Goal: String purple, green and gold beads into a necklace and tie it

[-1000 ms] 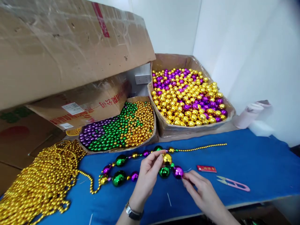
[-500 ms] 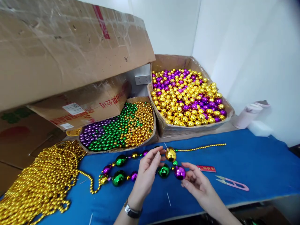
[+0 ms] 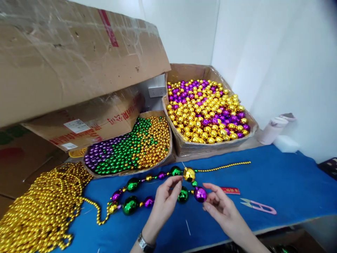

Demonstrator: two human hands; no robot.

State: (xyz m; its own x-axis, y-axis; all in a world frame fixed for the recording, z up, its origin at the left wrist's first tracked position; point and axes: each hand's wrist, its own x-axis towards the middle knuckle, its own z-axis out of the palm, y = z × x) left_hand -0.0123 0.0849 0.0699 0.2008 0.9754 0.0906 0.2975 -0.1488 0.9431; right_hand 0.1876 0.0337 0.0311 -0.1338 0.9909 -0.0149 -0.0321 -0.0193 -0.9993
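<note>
A string of large shiny beads lies in a loop on the blue cloth, with green balls (image 3: pixel 131 205), purple balls and gold balls. My left hand (image 3: pixel 165 196) is beside the big gold bead (image 3: pixel 189 174), thumb and forefinger drawn together; whatever is between them is hidden. Thumb and fingers of my right hand (image 3: pixel 219 203) close on the right side of the big purple bead (image 3: pixel 200 194). A small green bead (image 3: pixel 194 183) sits between the gold and purple ones. A pale thread end sticks up above the gold bead. Part of the string is behind my left hand.
Thread snips (image 3: pixel 259 206) and a red strip (image 3: pixel 231 190) lie to the right. Thin gold bead chains are heaped (image 3: pixel 39 207) at left. Behind stand a carton of small beads (image 3: pixel 172 154) and a carton of gold and purple balls (image 3: pixel 195 150). Large cardboard flaps (image 3: pixel 79 56) overhang the left.
My left fingers have drawn slightly away from the gold bead, uncovering a green bead behind. My right hand stays at the purple bead. The whole view has shifted a little.
</note>
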